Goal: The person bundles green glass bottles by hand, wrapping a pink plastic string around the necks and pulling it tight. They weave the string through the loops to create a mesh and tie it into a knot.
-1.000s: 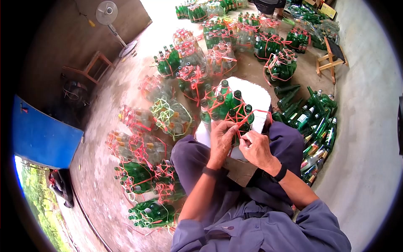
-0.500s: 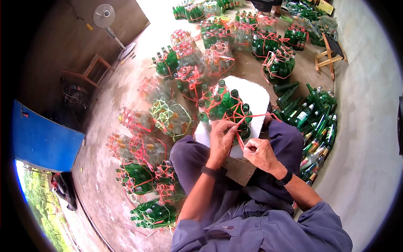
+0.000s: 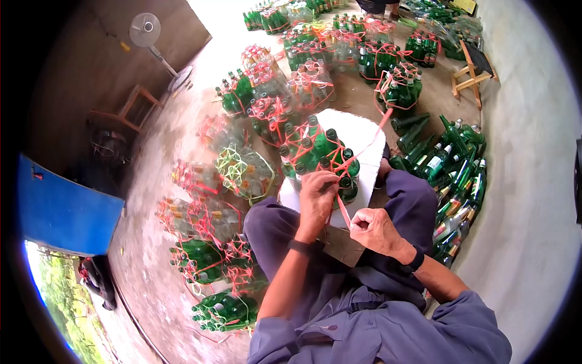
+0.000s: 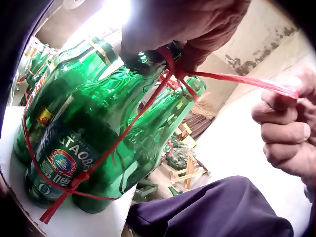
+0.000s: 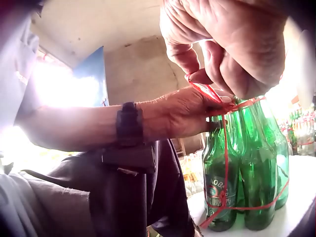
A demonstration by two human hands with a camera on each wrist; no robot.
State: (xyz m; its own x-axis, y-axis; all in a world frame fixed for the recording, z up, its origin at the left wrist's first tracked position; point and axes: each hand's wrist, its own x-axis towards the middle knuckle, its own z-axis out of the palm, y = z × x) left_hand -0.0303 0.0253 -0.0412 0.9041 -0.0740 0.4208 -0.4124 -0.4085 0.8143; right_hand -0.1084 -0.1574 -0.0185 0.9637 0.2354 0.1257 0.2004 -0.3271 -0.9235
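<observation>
A bundle of green beer bottles (image 3: 327, 142) stands upright on a white block (image 3: 364, 130), its necks laced with red plastic twine (image 4: 237, 79). My left hand (image 3: 316, 197) pinches the twine at the near bottle necks, its fingers right against a bottle mouth. My right hand (image 3: 376, 230), curled, grips a strand of that twine, which runs taut between the two hands. In the left wrist view a knotted strand also circles the bodies of the bottles, low across a dark label (image 4: 61, 160). Another length of twine stretches from the bundle toward the upper right in the head view.
Tied bundles of clear and green bottles (image 3: 200, 218) stand on the floor at left and ahead. Loose green bottles (image 3: 451, 170) lie heaped at right beside the wall. A folding stool (image 3: 473, 73), a standing fan (image 3: 145, 30) and a blue panel (image 3: 66, 206) are farther off.
My right hand has drawn down and away from the left, lengthening the strand between them. The other length of twine has swung from the right side to upward. My left hand stays at the necks.
</observation>
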